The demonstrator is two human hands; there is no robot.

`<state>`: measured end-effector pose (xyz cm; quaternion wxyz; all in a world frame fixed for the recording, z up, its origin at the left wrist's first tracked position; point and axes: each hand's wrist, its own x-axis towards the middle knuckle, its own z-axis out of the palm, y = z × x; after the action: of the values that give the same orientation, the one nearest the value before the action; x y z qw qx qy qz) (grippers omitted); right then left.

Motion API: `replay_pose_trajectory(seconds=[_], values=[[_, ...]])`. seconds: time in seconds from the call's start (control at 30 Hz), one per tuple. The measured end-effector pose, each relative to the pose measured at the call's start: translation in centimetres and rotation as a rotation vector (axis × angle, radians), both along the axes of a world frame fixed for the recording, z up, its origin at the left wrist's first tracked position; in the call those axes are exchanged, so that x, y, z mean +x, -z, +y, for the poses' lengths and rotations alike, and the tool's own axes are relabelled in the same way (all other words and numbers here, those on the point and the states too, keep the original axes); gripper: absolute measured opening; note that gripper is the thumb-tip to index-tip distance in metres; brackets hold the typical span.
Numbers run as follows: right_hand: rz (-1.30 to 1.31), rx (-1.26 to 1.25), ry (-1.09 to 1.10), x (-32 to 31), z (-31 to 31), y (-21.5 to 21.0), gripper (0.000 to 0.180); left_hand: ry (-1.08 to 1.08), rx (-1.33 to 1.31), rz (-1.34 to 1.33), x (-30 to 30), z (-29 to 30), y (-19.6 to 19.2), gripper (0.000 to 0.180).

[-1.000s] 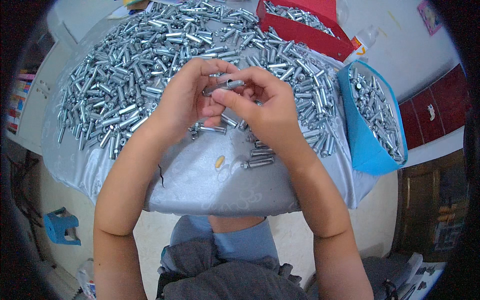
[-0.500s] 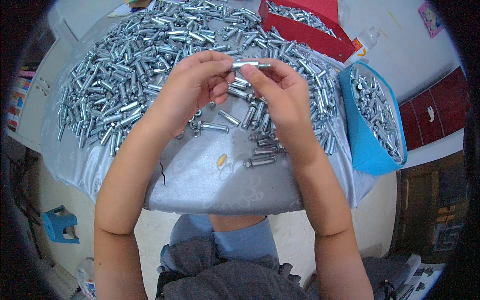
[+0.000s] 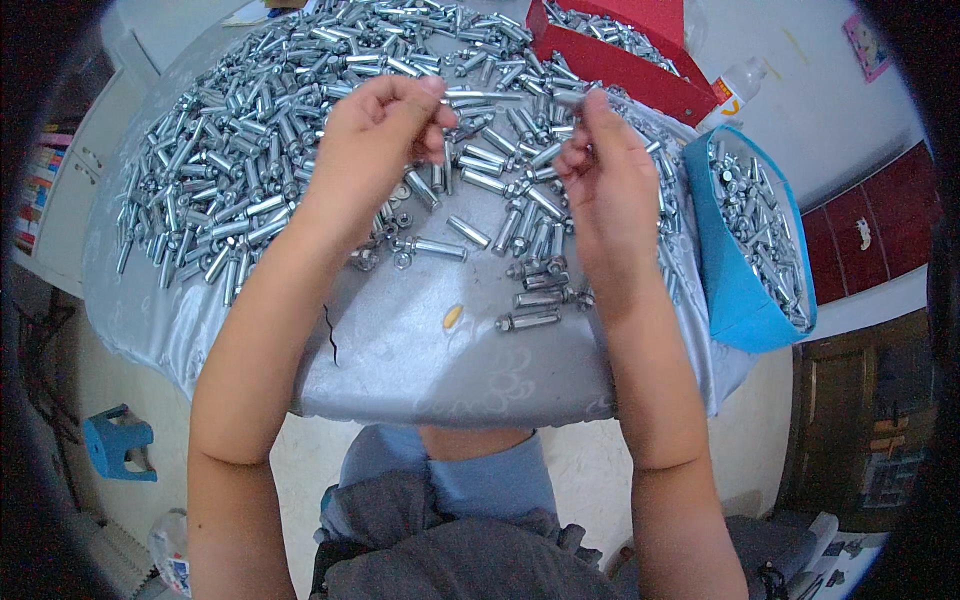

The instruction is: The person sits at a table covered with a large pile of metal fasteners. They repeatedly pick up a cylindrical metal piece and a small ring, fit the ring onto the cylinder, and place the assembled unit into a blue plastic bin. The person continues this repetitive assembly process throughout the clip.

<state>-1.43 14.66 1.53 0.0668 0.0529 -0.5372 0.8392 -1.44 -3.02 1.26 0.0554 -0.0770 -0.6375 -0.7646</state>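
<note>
the left hand (image 3: 380, 125) is pinching a slim metal rod (image 3: 485, 96) by one end, pointing it rightward above the scattered metal bolts (image 3: 255, 165); the right hand (image 3: 612, 165) is curling near the rod's tip, and i cannot tell whether it is gripping anything; a blue bin (image 3: 738, 295) of bolts is standing to the right

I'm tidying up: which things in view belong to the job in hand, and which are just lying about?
Likely job:
- shiny silver metal fasteners
- red rectangular box
- blue open-topped bin

Apparently lying about:
- small yellow oval piece
- black wavy strand
- blue stool
</note>
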Motion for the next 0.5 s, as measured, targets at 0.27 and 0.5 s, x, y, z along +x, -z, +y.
replay_pose_trajectory(seconds=[0.27, 0.5], values=[[0.449, 0.602, 0.165, -0.1, 0.0, 0.6, 0.021, -0.212, 0.001, 0.336, 0.0, 0.1, -0.7, 0.023], [0.732, 0.935, 0.248, 0.1, 0.0, 0.8, 0.018, -0.102, -0.109, 0.362, 0.8, 0.8, -0.5, 0.018]])
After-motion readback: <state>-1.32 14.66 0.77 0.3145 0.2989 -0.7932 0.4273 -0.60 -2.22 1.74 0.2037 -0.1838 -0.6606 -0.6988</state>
